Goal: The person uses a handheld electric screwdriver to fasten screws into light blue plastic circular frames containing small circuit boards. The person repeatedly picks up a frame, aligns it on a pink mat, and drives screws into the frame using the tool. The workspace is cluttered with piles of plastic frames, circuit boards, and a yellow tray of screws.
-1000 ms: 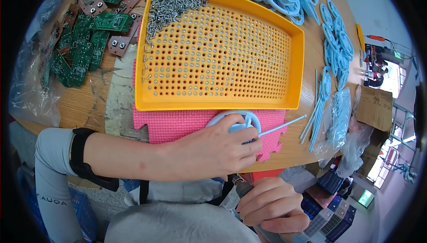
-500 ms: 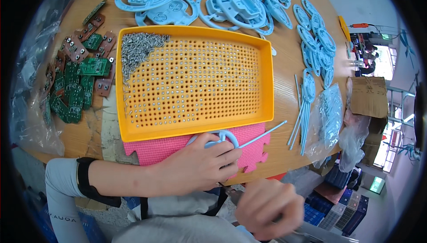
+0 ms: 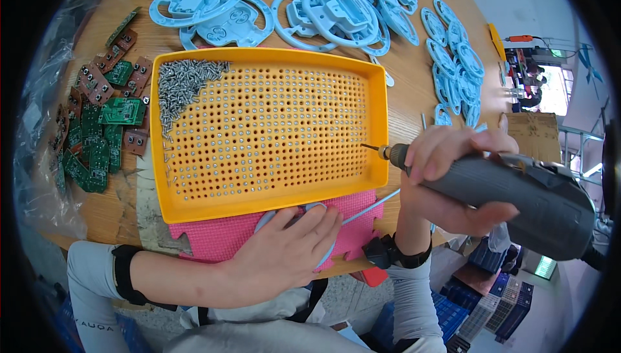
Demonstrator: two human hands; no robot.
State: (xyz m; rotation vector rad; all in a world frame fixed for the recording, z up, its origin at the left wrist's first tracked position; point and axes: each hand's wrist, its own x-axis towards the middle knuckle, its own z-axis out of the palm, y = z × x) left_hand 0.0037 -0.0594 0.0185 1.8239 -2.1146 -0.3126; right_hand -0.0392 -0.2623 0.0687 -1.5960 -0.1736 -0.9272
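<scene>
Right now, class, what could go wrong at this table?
The right hand holds the grey screwdriver with its bit at the yellow tray's right end; it might knock seated screws askew. The left hand covers much of the light-blue part; a slipping bit could nick it. That hand also lies near the tray, so a bump might spread the loose screw pile.

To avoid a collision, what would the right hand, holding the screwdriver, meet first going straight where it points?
Probably the screws in the yellow tray, just left of the bit; depth is unclear, so it may pass above.
</scene>
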